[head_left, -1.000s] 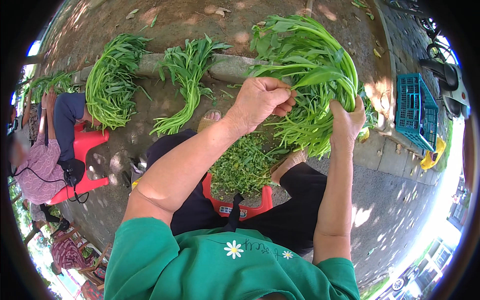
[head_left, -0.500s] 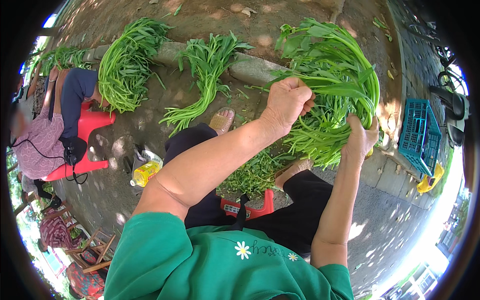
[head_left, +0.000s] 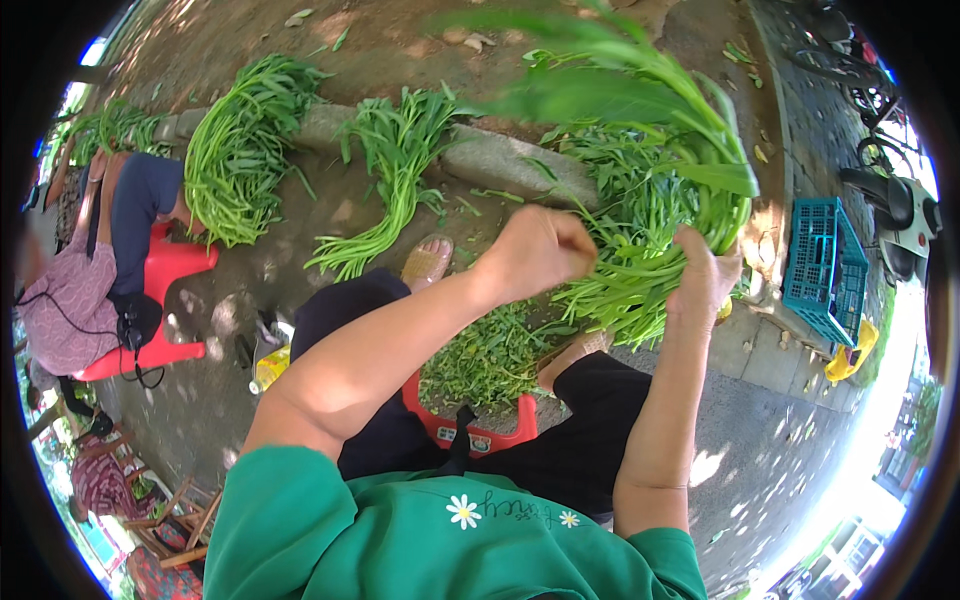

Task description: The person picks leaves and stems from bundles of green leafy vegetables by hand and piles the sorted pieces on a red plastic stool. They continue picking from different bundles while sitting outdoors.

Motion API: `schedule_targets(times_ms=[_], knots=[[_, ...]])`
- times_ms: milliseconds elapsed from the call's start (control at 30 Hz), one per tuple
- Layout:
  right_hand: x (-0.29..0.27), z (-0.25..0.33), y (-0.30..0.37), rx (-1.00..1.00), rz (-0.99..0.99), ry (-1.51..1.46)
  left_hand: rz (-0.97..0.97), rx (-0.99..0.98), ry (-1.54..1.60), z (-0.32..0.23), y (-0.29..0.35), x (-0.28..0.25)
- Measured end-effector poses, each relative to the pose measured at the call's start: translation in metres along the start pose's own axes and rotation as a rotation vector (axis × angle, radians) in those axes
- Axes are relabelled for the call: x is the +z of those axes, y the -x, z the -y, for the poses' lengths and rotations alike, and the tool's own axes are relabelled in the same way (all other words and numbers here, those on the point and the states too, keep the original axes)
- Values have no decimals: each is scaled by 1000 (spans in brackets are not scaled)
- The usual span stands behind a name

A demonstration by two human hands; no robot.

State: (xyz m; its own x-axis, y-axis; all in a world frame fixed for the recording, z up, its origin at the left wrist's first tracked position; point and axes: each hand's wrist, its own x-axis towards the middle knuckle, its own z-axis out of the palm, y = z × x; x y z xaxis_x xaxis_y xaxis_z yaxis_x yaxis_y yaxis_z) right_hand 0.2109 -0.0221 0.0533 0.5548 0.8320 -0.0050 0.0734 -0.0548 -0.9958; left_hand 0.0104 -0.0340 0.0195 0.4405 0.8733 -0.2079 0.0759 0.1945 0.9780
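My right hand [head_left: 703, 268] is closed round the stems of a large bunch of water spinach [head_left: 640, 265], its thumb over the top. The upper stalks arch away from me and their leaves are blurred by motion. Left of the bunch, my left hand [head_left: 545, 252] is curled with thumb and fingertips together, apart from the held stems; whatever it may hold does not show. A smaller bunch of greens [head_left: 395, 180] lies on the ground ahead. Farther left rests a bigger bunch [head_left: 245, 150]. Between my feet is a pile of loose trimmed leaves [head_left: 480, 360].
A low stone kerb [head_left: 510, 165] runs across ahead. A red plastic stool [head_left: 500, 437] is under me. At right stand a blue crate [head_left: 825, 270] and a yellow bag [head_left: 852, 352]. A yellow-labelled bottle [head_left: 270, 370] lies at left, near another person on a red stool [head_left: 170, 270].
My left hand has drawn back toward me and left, away from the bunch. The upper stalks have swung up and leftward. My right hand keeps its grip.
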Motion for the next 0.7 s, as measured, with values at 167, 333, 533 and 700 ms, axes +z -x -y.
schedule_targets(times_ms=[167, 333, 533, 700], knots=[[5, 8, 5, -32, 47, 89, 294, 270, -650, 14, 9, -3], [-1, -1, 6, -99, 75, 190, 366, 131, 145, -45, 6, -23], [0, 2, 11, -114, 116, 284, 77, 63, 388, -50, 6, -43], [3, -4, 10, -157, 152, 312, -151, -57, 351, -33, -2, -12]])
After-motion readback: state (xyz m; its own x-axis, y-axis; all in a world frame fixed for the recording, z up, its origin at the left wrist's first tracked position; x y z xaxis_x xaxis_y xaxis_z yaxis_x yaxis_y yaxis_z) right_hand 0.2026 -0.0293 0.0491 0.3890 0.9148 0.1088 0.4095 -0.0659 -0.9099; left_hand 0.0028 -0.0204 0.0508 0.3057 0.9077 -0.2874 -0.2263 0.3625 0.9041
